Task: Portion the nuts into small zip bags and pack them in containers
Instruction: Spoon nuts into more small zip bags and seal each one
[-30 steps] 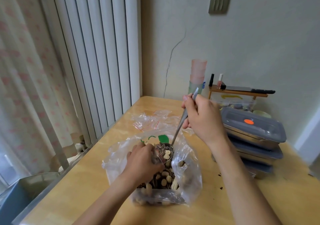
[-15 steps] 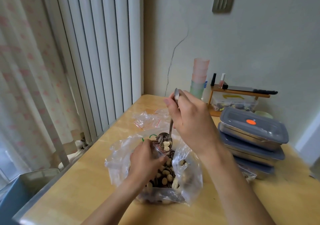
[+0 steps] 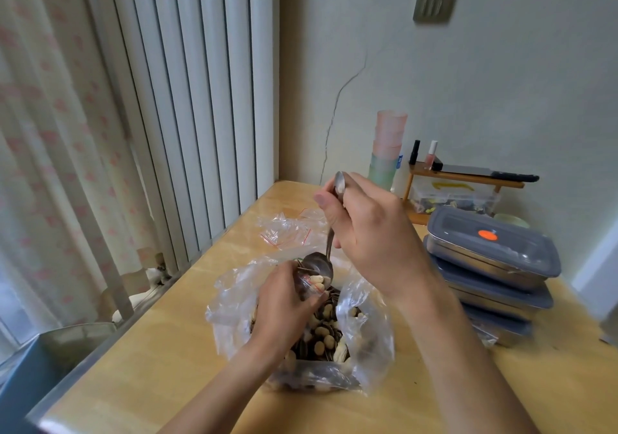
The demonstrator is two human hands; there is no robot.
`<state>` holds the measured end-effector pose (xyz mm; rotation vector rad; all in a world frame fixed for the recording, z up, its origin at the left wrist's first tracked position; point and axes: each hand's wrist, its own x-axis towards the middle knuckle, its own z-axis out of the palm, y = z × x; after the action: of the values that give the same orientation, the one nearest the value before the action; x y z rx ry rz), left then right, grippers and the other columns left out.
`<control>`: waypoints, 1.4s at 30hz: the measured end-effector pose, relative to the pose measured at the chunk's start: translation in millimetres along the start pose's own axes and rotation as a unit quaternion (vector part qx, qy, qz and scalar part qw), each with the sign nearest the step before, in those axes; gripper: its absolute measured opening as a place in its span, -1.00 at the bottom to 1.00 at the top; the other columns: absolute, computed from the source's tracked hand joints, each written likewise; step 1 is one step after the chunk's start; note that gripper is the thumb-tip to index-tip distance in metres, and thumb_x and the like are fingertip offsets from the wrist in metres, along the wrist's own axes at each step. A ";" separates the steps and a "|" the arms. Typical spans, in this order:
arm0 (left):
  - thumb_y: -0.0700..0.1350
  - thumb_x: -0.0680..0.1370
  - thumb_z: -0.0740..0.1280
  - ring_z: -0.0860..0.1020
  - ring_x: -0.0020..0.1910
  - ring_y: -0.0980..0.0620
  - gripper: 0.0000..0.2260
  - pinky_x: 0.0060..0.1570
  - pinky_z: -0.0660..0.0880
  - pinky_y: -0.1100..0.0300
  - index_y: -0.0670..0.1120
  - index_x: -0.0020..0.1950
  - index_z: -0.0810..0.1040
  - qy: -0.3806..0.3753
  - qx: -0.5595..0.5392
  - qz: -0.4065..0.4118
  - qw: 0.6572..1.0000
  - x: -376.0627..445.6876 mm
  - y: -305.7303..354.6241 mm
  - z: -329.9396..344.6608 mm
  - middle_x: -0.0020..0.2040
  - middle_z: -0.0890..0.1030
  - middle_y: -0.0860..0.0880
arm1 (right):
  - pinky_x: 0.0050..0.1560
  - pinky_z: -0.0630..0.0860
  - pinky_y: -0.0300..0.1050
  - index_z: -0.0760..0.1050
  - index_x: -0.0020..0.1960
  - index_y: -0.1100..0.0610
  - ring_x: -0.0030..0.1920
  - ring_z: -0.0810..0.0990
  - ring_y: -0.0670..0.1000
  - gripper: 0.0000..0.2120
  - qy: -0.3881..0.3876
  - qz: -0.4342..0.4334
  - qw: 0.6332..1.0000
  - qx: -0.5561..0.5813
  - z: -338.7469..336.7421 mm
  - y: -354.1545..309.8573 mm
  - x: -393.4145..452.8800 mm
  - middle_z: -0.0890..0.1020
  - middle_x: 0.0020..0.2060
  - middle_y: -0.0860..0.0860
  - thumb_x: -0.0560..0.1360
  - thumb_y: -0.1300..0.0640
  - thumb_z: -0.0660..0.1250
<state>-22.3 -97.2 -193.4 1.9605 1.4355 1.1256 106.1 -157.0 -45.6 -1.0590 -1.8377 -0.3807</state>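
- Right hand (image 3: 368, 233) fingers curl round a spoon (image 3: 321, 266), tipped over a small zip bag (image 3: 306, 283) pinched by the left hand (image 3: 284, 306).
- Beneath both: large nut bag (image 3: 364, 343) on the bench (image 3: 133, 383).
- Right of the fingers: stacked lidded containers (image 3: 485, 256).
- Beyond: empty zip bags (image 3: 284, 229).

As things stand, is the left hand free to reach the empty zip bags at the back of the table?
Probably not yet. The left hand grips a small bag at the spoon, which the right hand tips into it. The empty zip bags lie uncovered beyond them.
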 end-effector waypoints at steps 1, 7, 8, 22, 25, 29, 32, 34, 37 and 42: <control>-0.01 0.41 0.58 0.48 -0.18 0.15 -0.64 -0.31 0.32 0.35 0.02 0.09 0.50 0.003 -0.005 0.005 1.000 0.2 1.3 0.2 -0.15 0.52 0.11 | -0.31 0.33 -0.32 0.49 -0.06 0.20 -0.38 0.56 0.04 -0.72 -0.002 -0.002 1.000 0.006 -2.1 -0.5 0.8 0.54 -0.21 0.06 0.71 0.05 0.17; -0.07 0.42 0.58 0.49 -0.03 0.11 -0.59 -0.16 0.37 0.38 0.02 0.17 0.48 0.033 -0.027 0.049 0.998 2.7 8.4 0.5 0.00 0.55 0.12 | -0.32 0.43 -0.16 0.48 -0.08 0.24 -0.37 0.56 0.05 -0.71 0.024 -0.027 0.999 0.012 -17.0 -2.3 3.7 0.51 -0.24 0.05 0.72 0.09 0.20; -0.07 0.42 0.58 0.49 -0.02 0.12 -0.59 -0.16 0.37 0.39 0.03 0.17 0.48 0.031 -0.026 0.046 0.998 2.2 8.1 0.8 0.01 0.54 0.11 | -0.32 0.42 -0.16 0.48 -0.09 0.24 -0.38 0.56 0.05 -0.71 0.028 -0.028 0.999 0.013 -17.6 -2.1 3.8 0.51 -0.24 0.05 0.72 0.09 0.20; -0.07 0.46 0.54 0.52 -0.02 0.18 -0.63 -0.13 0.44 0.35 0.06 0.19 0.49 0.029 -0.057 0.032 0.997 -1.9 2.5 -1.0 0.01 0.53 0.15 | -0.33 0.45 -0.16 0.47 -0.10 0.21 -0.39 0.53 0.08 -0.70 0.017 -0.037 0.999 0.028 -6.7 -3.4 1.4 0.56 -0.19 0.11 0.72 0.06 0.18; -0.09 0.46 0.55 0.50 -0.04 0.21 -0.63 -0.15 0.41 0.42 0.06 0.15 0.47 0.030 -0.063 0.033 0.997 -2.8 3.1 -2.5 -0.01 0.53 0.14 | -0.34 0.48 -0.09 0.50 -0.10 0.26 -0.39 0.51 0.08 -0.67 0.043 -0.040 0.998 0.008 -7.8 -3.4 1.9 0.54 -0.21 0.11 0.72 0.08 0.18; -0.09 0.43 0.58 0.48 -0.06 0.23 -0.63 -0.15 0.41 0.43 0.04 0.13 0.49 0.035 -0.071 0.031 0.996 -3.7 2.3 -2.9 -0.03 0.55 0.11 | -0.35 0.46 -0.11 0.51 -0.12 0.29 -0.39 0.48 0.07 -0.67 0.061 -0.059 0.996 -0.010 -8.1 -2.8 2.3 0.52 -0.24 0.10 0.72 0.11 0.20; -0.10 0.43 0.58 0.50 -0.07 0.21 -0.64 -0.17 0.44 0.40 0.06 0.11 0.49 0.036 -0.084 0.028 0.995 -3.8 1.5 -3.3 -0.03 0.56 0.09 | -0.32 0.40 -0.23 0.51 -0.11 0.29 -0.38 0.46 0.05 -0.68 0.063 -0.054 0.997 -0.009 -8.0 -3.2 2.2 0.51 -0.25 0.08 0.72 0.12 0.22; -0.11 0.42 0.57 0.51 -0.07 0.21 -0.63 -0.18 0.42 0.43 0.04 0.14 0.52 0.041 -0.085 0.032 0.995 -3.7 1.8 -4.0 -0.01 0.58 0.09 | -0.32 0.42 -0.26 0.52 -0.08 0.28 -0.38 0.52 0.03 -0.70 0.040 -0.040 0.998 0.020 -8.0 -2.1 2.3 0.52 -0.23 0.06 0.72 0.11 0.21; -0.12 0.42 0.58 0.51 -0.04 0.23 -0.61 -0.16 0.42 0.46 0.01 0.19 0.54 0.040 -0.086 0.039 0.995 -4.3 3.5 -5.2 0.01 0.58 0.10 | -0.31 0.47 -0.21 0.53 -0.06 0.26 -0.36 0.56 0.02 -0.71 0.018 -0.033 0.998 0.043 -7.3 0.5 2.0 0.54 -0.21 0.05 0.71 0.10 0.21; -0.11 0.44 0.58 0.50 -0.02 0.31 -0.56 -0.15 0.42 0.51 0.03 0.24 0.48 0.028 -0.083 0.020 0.996 -8.1 1.5 -8.7 0.03 0.55 0.08 | -0.32 0.39 -0.19 0.52 -0.10 0.28 -0.36 0.45 0.03 -0.65 0.061 -0.040 0.997 -0.019 -8.5 0.8 2.4 0.48 -0.27 0.03 0.73 0.07 0.18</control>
<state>-29.6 -106.2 -190.2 1.8615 1.2910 1.2842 111.3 -160.8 -39.4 -0.9687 -1.7729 -0.5174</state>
